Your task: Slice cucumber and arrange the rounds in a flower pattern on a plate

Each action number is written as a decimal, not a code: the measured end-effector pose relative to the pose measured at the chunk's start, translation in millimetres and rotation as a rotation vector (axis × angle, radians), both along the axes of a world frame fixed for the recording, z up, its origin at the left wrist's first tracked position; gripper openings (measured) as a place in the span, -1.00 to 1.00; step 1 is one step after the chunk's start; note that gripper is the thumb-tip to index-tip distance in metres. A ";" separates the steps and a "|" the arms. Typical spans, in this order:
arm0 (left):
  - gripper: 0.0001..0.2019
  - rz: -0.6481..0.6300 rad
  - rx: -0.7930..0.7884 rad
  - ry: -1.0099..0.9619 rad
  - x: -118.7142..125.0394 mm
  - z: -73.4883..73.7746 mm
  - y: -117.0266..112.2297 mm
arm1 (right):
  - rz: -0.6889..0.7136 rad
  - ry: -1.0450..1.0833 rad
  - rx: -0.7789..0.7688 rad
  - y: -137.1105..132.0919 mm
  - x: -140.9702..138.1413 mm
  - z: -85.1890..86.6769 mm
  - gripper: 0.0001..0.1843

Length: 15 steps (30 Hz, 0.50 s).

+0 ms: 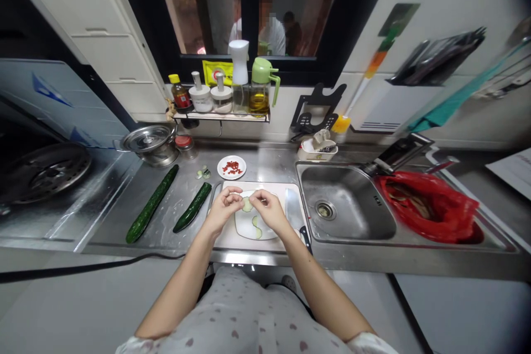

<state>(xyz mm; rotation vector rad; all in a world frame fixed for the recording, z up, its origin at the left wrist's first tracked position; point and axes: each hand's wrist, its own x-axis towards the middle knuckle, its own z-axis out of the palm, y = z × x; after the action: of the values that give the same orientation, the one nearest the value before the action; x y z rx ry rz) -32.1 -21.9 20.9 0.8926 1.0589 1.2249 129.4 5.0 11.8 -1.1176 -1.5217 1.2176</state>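
Observation:
Over a white plate (244,228) both my hands meet at a thin, pale green cucumber slice (247,205). My left hand (224,209) has its fingers curled, with thumb and fingertips at the slice's left edge. From the other side my right hand (269,211) pinches the slice between thumb and forefinger. Curved cucumber pieces (256,228) lie on the plate below. The plate rests on a pale cutting board (226,238). On the board's right side lies a knife (293,206) with a black handle.
To the left are a long cucumber (152,204) and a shorter cut one (192,207). A small dish (232,167) holds red pieces. Behind stand a lidded pot (150,141) and a seasoning shelf (224,116). At right are a sink (348,199) and a red bag (431,207).

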 end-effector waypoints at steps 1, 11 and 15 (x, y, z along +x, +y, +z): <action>-0.57 0.024 -0.008 0.006 0.1 -1.5 0.7 | -0.013 0.039 -0.047 0.1 -0.4 -0.6 -0.77; -0.44 -0.078 -0.297 -0.020 12.6 -13.0 -5.8 | -0.078 0.281 -0.303 -0.3 2.5 2.6 -0.77; -0.39 -0.091 -0.318 -0.133 19.6 -7.7 -6.0 | -0.057 0.273 -0.301 -0.2 5.8 2.2 -0.78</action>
<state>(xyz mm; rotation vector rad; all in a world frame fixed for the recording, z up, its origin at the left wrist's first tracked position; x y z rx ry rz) -12.6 -27.9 13.2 0.5994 1.0575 0.9913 135.1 4.8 14.0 -1.1230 -1.1199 1.5257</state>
